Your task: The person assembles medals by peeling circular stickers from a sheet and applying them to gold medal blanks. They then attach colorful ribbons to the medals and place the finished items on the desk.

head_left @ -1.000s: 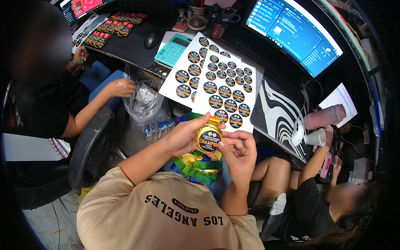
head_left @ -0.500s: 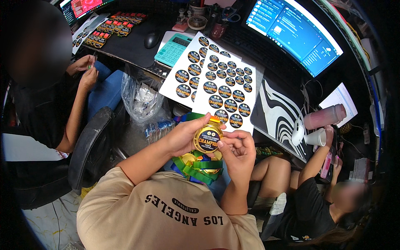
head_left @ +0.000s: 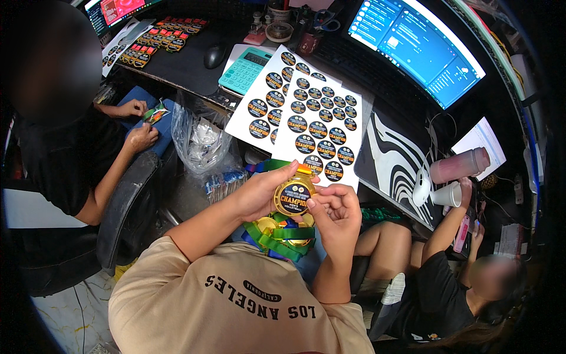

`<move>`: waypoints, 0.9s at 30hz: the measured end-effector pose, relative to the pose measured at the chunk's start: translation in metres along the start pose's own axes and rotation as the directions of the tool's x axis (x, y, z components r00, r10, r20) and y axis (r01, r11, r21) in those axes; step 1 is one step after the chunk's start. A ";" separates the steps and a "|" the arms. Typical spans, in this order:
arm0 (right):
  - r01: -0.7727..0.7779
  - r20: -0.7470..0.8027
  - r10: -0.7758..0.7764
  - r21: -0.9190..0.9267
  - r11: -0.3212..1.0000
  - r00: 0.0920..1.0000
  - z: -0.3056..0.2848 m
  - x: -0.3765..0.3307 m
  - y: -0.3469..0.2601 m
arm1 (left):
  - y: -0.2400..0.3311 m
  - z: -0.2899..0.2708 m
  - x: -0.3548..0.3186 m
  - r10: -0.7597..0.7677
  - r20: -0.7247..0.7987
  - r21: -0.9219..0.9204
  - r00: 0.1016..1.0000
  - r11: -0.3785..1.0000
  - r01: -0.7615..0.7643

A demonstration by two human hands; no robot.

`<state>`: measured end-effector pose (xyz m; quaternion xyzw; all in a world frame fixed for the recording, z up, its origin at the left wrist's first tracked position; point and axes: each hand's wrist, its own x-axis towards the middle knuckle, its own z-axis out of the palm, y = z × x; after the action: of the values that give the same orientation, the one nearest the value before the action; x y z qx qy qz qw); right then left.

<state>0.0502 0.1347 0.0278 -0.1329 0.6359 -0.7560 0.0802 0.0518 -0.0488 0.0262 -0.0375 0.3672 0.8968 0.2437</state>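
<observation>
A gold medal with a round black printed sticker on its face is held up in front of my chest. My left hand grips it by the left side and top, close to its ribbon. At the medal's right edge, my right hand has its fingers curled, with the thumb and fingertips pressed to the rim. More gold medals with green and blue ribbons lie in my lap below. Sheets of round black stickers lie on the desk just beyond my hands.
A teal calculator and a black mouse sit farther back. A clear plastic bag hangs left of my arm. Co-workers sit on both sides; one holds a small green-ribboned item. A white cup stands at right.
The co-worker at left has lowered their hands and now has a green-ribboned item over their lap. My own hands and the medal are almost unmoved.
</observation>
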 end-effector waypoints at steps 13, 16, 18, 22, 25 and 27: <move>0.014 -0.009 -0.014 -0.045 0.999 1.000 0.001 0.000 -0.001 | 0.000 0.005 -0.002 0.026 -0.062 0.029 0.998 0.999 -0.024; 0.014 -0.004 -0.014 -0.044 0.999 1.000 0.000 0.001 -0.001 | 0.000 0.004 -0.001 0.017 -0.053 0.030 0.998 0.999 -0.016; 0.015 0.003 -0.015 -0.007 1.000 1.000 -0.001 0.001 -0.001 | 0.000 0.002 -0.001 0.014 -0.038 0.030 0.999 0.999 -0.012; 0.001 0.004 -0.001 -0.020 1.000 1.000 -0.002 0.001 -0.001 | -0.001 0.001 0.000 0.013 -0.031 0.034 0.999 0.999 -0.011; 0.001 0.006 -0.001 -0.022 1.000 1.000 -0.002 0.001 -0.002 | -0.001 0.002 -0.001 0.013 -0.036 0.028 0.999 1.000 -0.012; 0.000 0.011 0.000 0.003 1.000 1.000 -0.002 0.001 -0.002 | 0.000 0.004 -0.001 0.016 -0.041 0.032 0.999 0.999 -0.014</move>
<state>0.0485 0.1363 0.0295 -0.1368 0.6345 -0.7561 0.0841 0.0533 -0.0468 0.0289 -0.0493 0.3867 0.8917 0.2301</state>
